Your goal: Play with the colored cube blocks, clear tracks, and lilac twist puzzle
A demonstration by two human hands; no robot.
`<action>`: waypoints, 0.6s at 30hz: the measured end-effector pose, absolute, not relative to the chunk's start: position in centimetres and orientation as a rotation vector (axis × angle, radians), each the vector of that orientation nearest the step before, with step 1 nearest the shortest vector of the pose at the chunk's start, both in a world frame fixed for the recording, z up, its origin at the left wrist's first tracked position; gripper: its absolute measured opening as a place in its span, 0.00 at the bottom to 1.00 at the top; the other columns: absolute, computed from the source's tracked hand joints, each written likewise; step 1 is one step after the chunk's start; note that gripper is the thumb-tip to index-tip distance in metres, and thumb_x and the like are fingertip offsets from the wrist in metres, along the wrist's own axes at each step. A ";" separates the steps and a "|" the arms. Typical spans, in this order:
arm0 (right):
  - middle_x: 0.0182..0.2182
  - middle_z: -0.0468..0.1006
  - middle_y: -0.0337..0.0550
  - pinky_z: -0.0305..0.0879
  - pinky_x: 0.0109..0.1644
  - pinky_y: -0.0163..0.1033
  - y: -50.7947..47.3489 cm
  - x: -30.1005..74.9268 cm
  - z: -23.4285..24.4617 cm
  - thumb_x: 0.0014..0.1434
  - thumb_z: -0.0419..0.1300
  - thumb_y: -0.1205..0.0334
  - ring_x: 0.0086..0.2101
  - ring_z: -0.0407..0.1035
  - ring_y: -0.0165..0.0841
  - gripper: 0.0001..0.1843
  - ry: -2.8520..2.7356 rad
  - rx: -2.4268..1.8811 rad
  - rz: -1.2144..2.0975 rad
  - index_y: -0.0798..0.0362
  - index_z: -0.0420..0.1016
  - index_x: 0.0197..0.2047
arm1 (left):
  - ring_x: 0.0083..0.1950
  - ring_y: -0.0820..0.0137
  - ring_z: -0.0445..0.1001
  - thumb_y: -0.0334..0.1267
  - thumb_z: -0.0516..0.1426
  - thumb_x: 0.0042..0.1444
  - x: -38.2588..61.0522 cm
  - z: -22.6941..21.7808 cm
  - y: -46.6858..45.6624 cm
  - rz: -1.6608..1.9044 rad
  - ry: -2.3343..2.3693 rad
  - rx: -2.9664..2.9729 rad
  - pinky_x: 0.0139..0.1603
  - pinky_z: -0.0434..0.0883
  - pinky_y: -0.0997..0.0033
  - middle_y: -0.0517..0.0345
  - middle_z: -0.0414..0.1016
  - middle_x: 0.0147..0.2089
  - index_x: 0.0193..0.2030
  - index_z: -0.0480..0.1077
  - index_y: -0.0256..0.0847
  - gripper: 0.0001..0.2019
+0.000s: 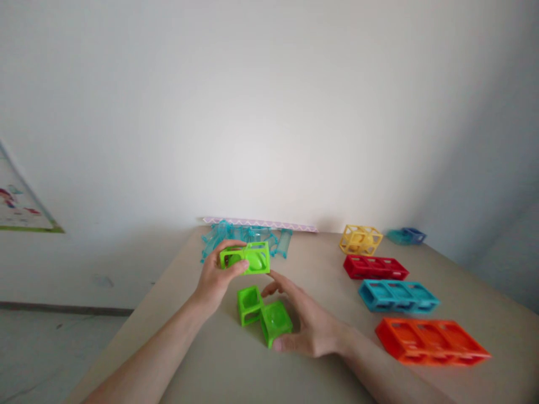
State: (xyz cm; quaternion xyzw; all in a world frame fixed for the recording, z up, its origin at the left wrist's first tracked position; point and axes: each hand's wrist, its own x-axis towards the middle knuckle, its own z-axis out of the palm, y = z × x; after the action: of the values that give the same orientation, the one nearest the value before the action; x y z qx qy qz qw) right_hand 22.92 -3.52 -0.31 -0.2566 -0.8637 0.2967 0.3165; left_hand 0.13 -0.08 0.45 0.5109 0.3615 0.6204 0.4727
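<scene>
My left hand grips a green block piece above the table, thumb along its near side and fingers behind. The piece looks like two open-framed cubes side by side with a rounded form inside. Below it on the table stand two green cubes, a left cube and a right cube, meeting near a corner. My right hand is spread around the right cube, thumb at its near edge and fingers reaching past its far side. Whether those fingers press on the cube is hard to see.
On the table's right side lie an orange block row, a teal row, a red row, a yellow framed cube and a blue piece. Clear teal connectors lie piled at the back beside a patterned strip along the wall.
</scene>
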 end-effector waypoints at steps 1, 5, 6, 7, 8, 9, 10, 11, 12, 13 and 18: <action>0.51 0.71 0.50 0.62 0.54 0.48 -3.6 22.9 -0.3 0.44 0.71 0.56 0.49 0.67 0.43 0.56 -2.320 -0.700 0.773 0.50 0.44 0.69 | 0.37 0.71 0.72 0.37 0.66 0.44 0.1 0.4 -0.1 1.522 0.885 1.260 0.38 0.68 0.75 0.61 0.73 0.36 0.45 0.72 0.44 0.19; 0.41 0.77 0.43 0.68 0.41 0.40 -3.7 22.4 0.1 0.46 0.69 0.61 0.37 0.71 0.38 0.42 -2.354 -0.830 0.772 0.50 0.59 0.62 | 0.34 0.71 0.73 0.37 0.66 0.45 0.4 0.6 -0.5 1.404 0.859 1.313 0.35 0.68 0.74 0.60 0.75 0.35 0.45 0.73 0.43 0.18; 0.38 0.77 0.42 0.68 0.38 0.39 -3.7 22.3 0.2 0.46 0.69 0.60 0.34 0.71 0.36 0.36 -2.350 -0.845 0.769 0.51 0.64 0.58 | 0.33 0.71 0.73 0.37 0.66 0.44 0.5 0.7 -0.6 1.346 0.846 1.322 0.34 0.68 0.75 0.60 0.75 0.34 0.45 0.73 0.43 0.18; 0.36 0.77 0.41 0.67 0.36 0.39 -3.7 22.3 0.3 0.47 0.69 0.59 0.32 0.71 0.36 0.30 -2.346 -0.846 0.760 0.51 0.68 0.54 | 0.33 0.71 0.73 0.37 0.66 0.44 0.6 0.8 -0.7 1.290 0.836 1.329 0.33 0.68 0.75 0.60 0.75 0.33 0.45 0.73 0.42 0.19; 0.36 0.78 0.41 0.67 0.37 0.39 -3.6 22.3 0.3 0.48 0.68 0.59 0.33 0.71 0.36 0.27 -2.348 -0.829 0.747 0.51 0.70 0.52 | 0.32 0.71 0.73 0.37 0.67 0.44 0.7 0.9 -0.8 1.250 0.827 1.330 0.33 0.68 0.75 0.60 0.75 0.33 0.45 0.73 0.42 0.19; 0.38 0.78 0.42 0.68 0.40 0.41 -3.6 22.3 0.4 0.49 0.68 0.58 0.35 0.72 0.38 0.26 -2.349 -0.800 0.731 0.51 0.71 0.52 | 0.33 0.71 0.73 0.36 0.67 0.44 0.7 1.0 -0.9 1.233 0.820 1.321 0.33 0.69 0.75 0.60 0.75 0.33 0.45 0.73 0.41 0.19; 0.42 0.78 0.44 0.68 0.43 0.42 -3.6 22.3 0.5 0.49 0.68 0.58 0.39 0.72 0.39 0.28 -2.349 -0.765 0.716 0.50 0.70 0.54 | 0.33 0.71 0.74 0.36 0.66 0.44 0.8 1.1 -0.9 1.231 0.811 1.296 0.34 0.70 0.75 0.59 0.75 0.34 0.44 0.72 0.41 0.18; 0.46 0.77 0.46 0.67 0.46 0.44 -3.5 22.3 0.5 0.50 0.68 0.58 0.42 0.72 0.41 0.30 -2.351 -0.736 0.707 0.49 0.69 0.56 | 0.34 0.70 0.74 0.36 0.66 0.45 0.8 1.1 -0.9 1.234 0.798 1.256 0.34 0.71 0.73 0.59 0.75 0.34 0.44 0.72 0.41 0.18; 0.48 0.76 0.47 0.66 0.48 0.46 -3.5 22.4 0.5 0.51 0.67 0.58 0.44 0.71 0.42 0.31 -2.357 -0.718 0.703 0.48 0.68 0.58 | 0.35 0.69 0.75 0.37 0.66 0.45 0.8 1.2 -0.9 1.240 0.785 1.204 0.35 0.73 0.71 0.58 0.75 0.35 0.44 0.71 0.41 0.17; 0.48 0.76 0.47 0.66 0.49 0.46 -3.5 22.4 0.5 0.51 0.67 0.57 0.45 0.71 0.42 0.31 -2.365 -0.713 0.699 0.48 0.68 0.58 | 0.36 0.68 0.76 0.37 0.66 0.46 0.8 1.3 -0.8 1.253 0.774 1.145 0.36 0.74 0.69 0.58 0.76 0.36 0.44 0.70 0.41 0.17; 0.38 0.77 0.45 0.67 0.40 0.41 -3.5 22.5 0.4 0.52 0.66 0.60 0.37 0.70 0.37 0.25 -2.314 -0.760 0.662 0.51 0.72 0.55 | 0.38 0.66 0.79 0.34 0.67 0.45 0.7 1.3 -0.2 1.361 0.797 0.898 0.39 0.76 0.66 0.55 0.78 0.38 0.42 0.68 0.40 0.18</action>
State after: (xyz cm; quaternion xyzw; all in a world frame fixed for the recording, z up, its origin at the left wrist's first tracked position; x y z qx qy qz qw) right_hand 22.47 -3.47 0.42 -0.2869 -0.8734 0.2498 0.3041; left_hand 0.68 -0.21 1.30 0.3900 0.3461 0.5909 0.6155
